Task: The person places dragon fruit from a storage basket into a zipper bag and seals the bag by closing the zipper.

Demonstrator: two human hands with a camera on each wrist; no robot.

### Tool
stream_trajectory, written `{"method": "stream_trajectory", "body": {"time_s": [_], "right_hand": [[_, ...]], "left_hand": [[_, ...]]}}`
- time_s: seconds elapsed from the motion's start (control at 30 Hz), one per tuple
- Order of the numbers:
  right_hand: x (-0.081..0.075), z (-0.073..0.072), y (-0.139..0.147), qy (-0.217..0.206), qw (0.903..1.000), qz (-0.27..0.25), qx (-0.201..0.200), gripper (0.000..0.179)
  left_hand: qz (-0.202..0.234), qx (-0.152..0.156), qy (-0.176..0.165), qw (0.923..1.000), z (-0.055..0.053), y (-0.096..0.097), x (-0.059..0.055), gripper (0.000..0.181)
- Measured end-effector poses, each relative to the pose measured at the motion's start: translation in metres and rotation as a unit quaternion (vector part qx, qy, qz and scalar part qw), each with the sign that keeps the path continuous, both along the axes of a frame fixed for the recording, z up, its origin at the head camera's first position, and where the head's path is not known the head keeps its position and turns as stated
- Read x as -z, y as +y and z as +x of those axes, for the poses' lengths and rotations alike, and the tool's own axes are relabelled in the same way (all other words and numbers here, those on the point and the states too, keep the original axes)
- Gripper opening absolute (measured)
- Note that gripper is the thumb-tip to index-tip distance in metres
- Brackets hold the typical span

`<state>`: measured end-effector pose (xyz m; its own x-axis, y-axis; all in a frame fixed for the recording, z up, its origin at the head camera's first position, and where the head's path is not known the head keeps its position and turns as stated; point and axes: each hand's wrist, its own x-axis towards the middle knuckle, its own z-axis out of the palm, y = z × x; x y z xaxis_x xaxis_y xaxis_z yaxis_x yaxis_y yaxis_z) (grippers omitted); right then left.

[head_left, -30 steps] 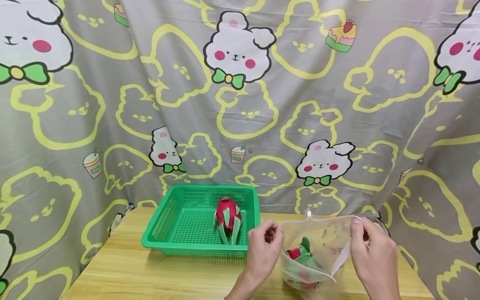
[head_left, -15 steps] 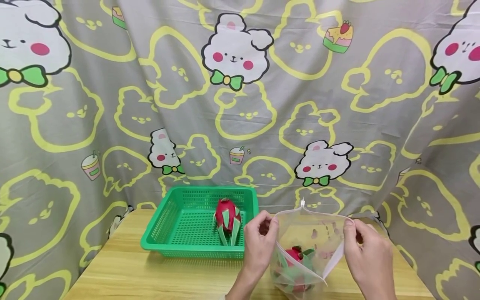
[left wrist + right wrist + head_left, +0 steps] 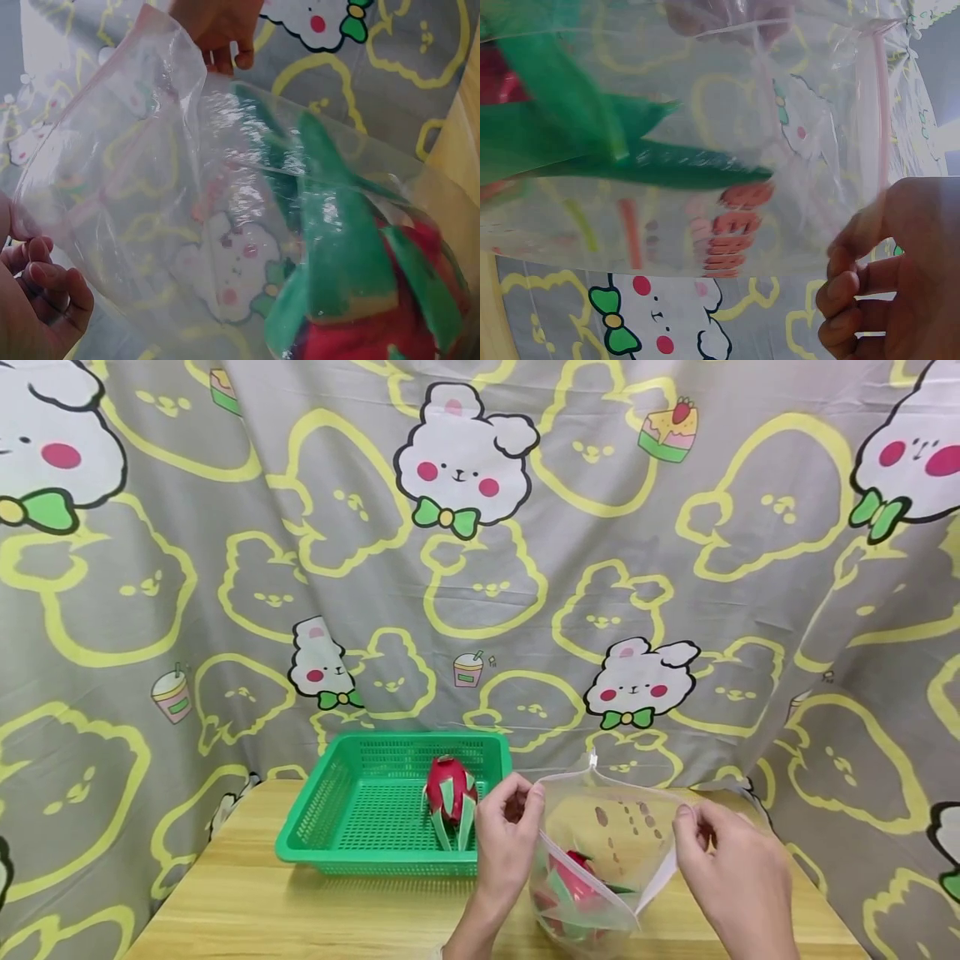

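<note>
Pinched between thumb and fingers, the mouth of a clear bag (image 3: 626, 818) is held from both sides, left hand (image 3: 510, 831) on one edge and right hand (image 3: 738, 868) on the other. Both forearms enter from the bottom of the head view and lean inward, the left slanting up to the right, the right up to the left. Each wrist view shows the spare fingers curled in beside the pinch. The mouth is spread wide, one corner toward the person and the opposite one, bearing a small white slider (image 3: 593, 761), toward the curtain (image 3: 480, 568).

Left of the hands, a green basket (image 3: 390, 856) stands on the wooden table (image 3: 337, 910); the left hand hides its near right corner in the head view. A loose fruit (image 3: 450, 789), red with green leaves, lies inside at the basket's right. Its long axis runs roughly away from the person, rounded end toward the curtain and leaf tips toward the front wall.

Between the hands, a bagged fruit (image 3: 573, 889) of the same red and green sits low in the bag, partly covered by the near wall. Both wrist views show its long leaves pointing from the red body toward the mouth. Red lettering (image 3: 735, 232) shows on the bag in the right wrist view. Whether the bag's bottom touches the table cannot be told.
</note>
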<state>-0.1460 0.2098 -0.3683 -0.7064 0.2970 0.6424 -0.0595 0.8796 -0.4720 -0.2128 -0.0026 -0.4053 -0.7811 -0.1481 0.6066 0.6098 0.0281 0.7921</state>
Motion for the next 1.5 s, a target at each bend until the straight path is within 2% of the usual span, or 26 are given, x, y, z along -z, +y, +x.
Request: {"method": "stream_trajectory", "body": {"time_s": [0.33,0.43,0.53,0.6,0.67,0.83,0.9,1.23,1.4,1.5], "right_hand": [[0.001,-0.006,-0.002,-0.014,0.9994,0.032,-0.002,0.032],[-0.001,-0.007,-0.002,-0.036,0.9983,0.043,-0.013,0.029],[-0.004,-0.007,-0.002,-0.078,0.9957,0.041,-0.028,0.027],[-0.005,-0.009,-0.003,-0.088,0.9946,0.043,-0.035,0.027],[-0.004,-0.012,-0.003,-0.074,0.9952,0.047,-0.045,0.027],[0.0,-0.021,-0.003,0.026,0.9945,0.069,-0.074,0.031],[0.001,-0.022,-0.003,0.046,0.9931,0.071,-0.082,0.032],[0.003,-0.025,0.002,0.076,0.9923,0.061,-0.077,0.024],[0.004,-0.025,0.002,0.105,0.9904,0.072,-0.054,0.02],[0.004,-0.026,0.003,0.109,0.9896,0.083,-0.043,0.019]], "left_hand": [[-0.008,-0.007,-0.02,0.9998,-0.009,0.001,0.004,0.027],[0.003,-0.002,-0.02,0.9998,-0.012,0.001,0.004,0.028],[0.014,0.002,-0.019,0.9997,-0.014,-0.001,0.005,0.029],[0.015,0.005,-0.018,0.9997,-0.014,-0.003,0.005,0.028],[0.012,0.008,-0.02,0.9997,-0.014,-0.004,0.005,0.028],[0.002,0.021,-0.026,0.9994,-0.015,-0.004,0.005,0.026],[-0.004,0.023,-0.026,0.9994,-0.016,-0.003,0.004,0.026],[0.002,0.019,-0.027,0.9995,-0.03,0.007,0.005,0.027],[0.013,0.016,-0.033,0.9992,-0.038,0.009,0.009,0.026],[0.01,0.017,-0.039,0.999,-0.04,0.009,0.01,0.024]]}}
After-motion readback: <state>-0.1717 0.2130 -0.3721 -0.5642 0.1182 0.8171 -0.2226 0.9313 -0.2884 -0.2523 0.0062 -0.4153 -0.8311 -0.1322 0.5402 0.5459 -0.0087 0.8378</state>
